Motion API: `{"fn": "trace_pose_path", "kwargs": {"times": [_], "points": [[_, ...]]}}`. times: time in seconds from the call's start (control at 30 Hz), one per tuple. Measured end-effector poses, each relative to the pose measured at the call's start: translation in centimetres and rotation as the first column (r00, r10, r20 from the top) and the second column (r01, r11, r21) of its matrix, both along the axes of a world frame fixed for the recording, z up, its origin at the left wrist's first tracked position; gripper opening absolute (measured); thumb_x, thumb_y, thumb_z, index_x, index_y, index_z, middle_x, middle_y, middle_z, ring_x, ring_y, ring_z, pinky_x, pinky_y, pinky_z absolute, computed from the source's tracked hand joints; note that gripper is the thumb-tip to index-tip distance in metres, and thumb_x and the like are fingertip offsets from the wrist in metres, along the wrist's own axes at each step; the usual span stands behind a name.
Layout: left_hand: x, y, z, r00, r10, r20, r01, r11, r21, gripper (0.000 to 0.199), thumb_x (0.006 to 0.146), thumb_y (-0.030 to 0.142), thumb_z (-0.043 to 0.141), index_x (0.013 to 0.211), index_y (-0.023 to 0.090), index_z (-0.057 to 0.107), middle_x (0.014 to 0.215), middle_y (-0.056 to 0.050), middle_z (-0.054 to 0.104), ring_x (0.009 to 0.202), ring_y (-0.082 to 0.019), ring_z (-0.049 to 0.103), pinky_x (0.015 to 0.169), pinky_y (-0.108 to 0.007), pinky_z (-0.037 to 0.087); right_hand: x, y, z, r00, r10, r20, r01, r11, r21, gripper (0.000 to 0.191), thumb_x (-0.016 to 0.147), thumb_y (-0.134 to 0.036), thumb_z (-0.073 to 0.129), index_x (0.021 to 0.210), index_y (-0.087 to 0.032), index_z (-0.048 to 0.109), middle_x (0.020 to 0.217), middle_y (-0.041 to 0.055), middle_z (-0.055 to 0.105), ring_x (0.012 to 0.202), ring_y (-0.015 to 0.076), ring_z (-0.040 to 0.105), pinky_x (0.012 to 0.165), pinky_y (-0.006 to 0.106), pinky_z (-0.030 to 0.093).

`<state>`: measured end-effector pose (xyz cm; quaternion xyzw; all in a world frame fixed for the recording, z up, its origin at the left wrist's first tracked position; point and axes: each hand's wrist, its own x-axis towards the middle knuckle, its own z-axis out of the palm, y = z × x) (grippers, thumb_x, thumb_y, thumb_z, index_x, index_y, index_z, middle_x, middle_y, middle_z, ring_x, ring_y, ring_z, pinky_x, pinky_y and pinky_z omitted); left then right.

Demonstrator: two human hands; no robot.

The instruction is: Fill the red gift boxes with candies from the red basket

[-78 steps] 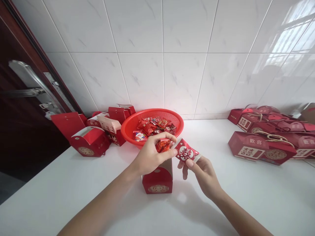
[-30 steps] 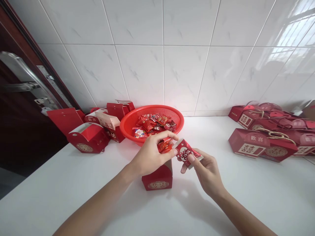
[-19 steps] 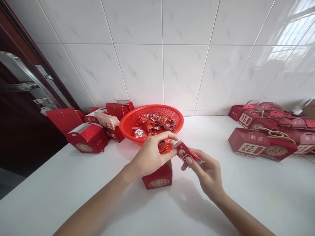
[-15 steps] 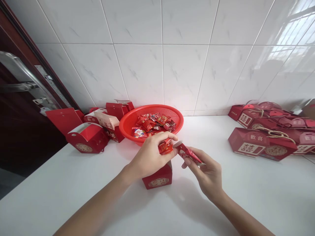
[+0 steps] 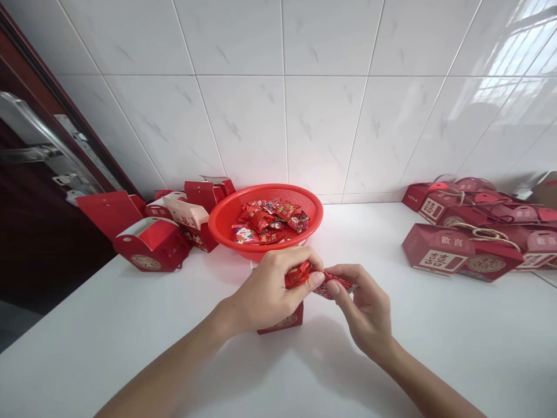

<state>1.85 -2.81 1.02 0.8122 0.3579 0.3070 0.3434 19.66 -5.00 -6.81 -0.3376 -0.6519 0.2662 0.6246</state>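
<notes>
My left hand (image 5: 278, 287) is closed around red wrapped candies (image 5: 297, 275), and its thumb and forefinger also touch the end of another packet. That red candy packet (image 5: 333, 284) is pinched in my right hand (image 5: 363, 305), just right of my left hand. Under my left hand stands a small red gift box (image 5: 285, 324) with a gold round pattern; its top is mostly hidden by the hand. Behind my hands is a red plastic basket (image 5: 217, 223) with several wrapped candies (image 5: 265, 220) in it.
Several open red boxes (image 5: 150, 244) stand at the left near a dark door (image 5: 39, 191). Closed red boxes (image 5: 483, 261) tied with twine are grouped at the right. A white tiled wall (image 5: 322, 116) rises behind the white table (image 5: 209, 371).
My left hand has moved slightly down and right, its fingers now meeting the packet's end. The packet in my right hand has tilted flatter, and my hands are closer together.
</notes>
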Motion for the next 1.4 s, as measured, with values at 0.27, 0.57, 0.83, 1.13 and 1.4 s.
{"fn": "trace_pose_path", "kwargs": {"times": [0.27,0.57,0.83,1.13,1.4], "points": [[0.14,-0.35,0.22,0.997,0.044,0.070,-0.040,0.998,-0.056,0.016,0.098,0.028,0.056,0.086,0.021,0.063,0.081,0.002,0.065,0.078,-0.013,0.062,0.074,-0.024,0.048,0.08,-0.34,0.23,0.998,-0.052,-0.030,0.051,0.998,-0.049,0.008,0.098,-0.030,0.062,0.100,-0.023,0.066,0.082,0.0021,0.072,0.061,0.0133,0.059,0.051,0.025,0.048],[0.11,-0.42,0.40,0.995,0.067,0.068,-0.060,0.994,-0.094,0.018,0.097,0.030,0.057,0.083,0.020,0.062,0.079,0.002,0.065,0.076,-0.014,0.062,0.072,-0.025,0.049,0.25,-0.23,0.56,1.000,0.007,-0.027,-0.008,1.000,-0.010,0.004,0.096,-0.028,0.066,0.095,-0.024,0.067,0.076,0.0002,0.071,0.057,0.0117,0.057,0.048,0.024,0.045],[0.11,-0.49,0.06,0.995,0.087,0.047,-0.083,0.993,-0.081,0.018,0.097,0.032,0.057,0.084,0.020,0.062,0.076,0.003,0.062,0.071,-0.013,0.057,0.068,-0.025,0.045,0.02,-0.34,0.16,0.996,0.003,-0.086,-0.015,0.990,-0.142,0.017,0.097,-0.037,0.064,0.090,-0.022,0.067,0.073,0.0004,0.064,0.058,0.0118,0.054,0.049,0.023,0.046],[0.28,-0.55,0.11,0.993,0.094,0.077,-0.081,0.984,-0.158,0.022,0.096,0.036,0.057,0.082,0.020,0.060,0.076,0.002,0.059,0.067,-0.012,0.054,0.061,-0.024,0.044,-0.25,-0.61,0.62,0.983,0.042,-0.181,-0.083,0.971,-0.225,0.025,0.096,-0.044,0.064,0.086,-0.021,0.064,0.062,-0.0030,0.056,0.054,0.0112,0.052,0.049,0.022,0.045],[0.36,-0.47,-0.01,0.989,0.089,0.121,-0.061,0.973,-0.221,0.024,0.096,0.038,0.058,0.081,0.019,0.060,0.072,0.003,0.057,0.065,-0.012,0.053,0.061,-0.024,0.044,-0.32,-0.63,0.71,0.965,0.077,-0.249,-0.142,0.956,-0.255,0.025,0.095,-0.043,0.065,0.086,-0.021,0.062,0.061,-0.0036,0.054,0.052,0.0103,0.051,0.047,0.021,0.045]]}}
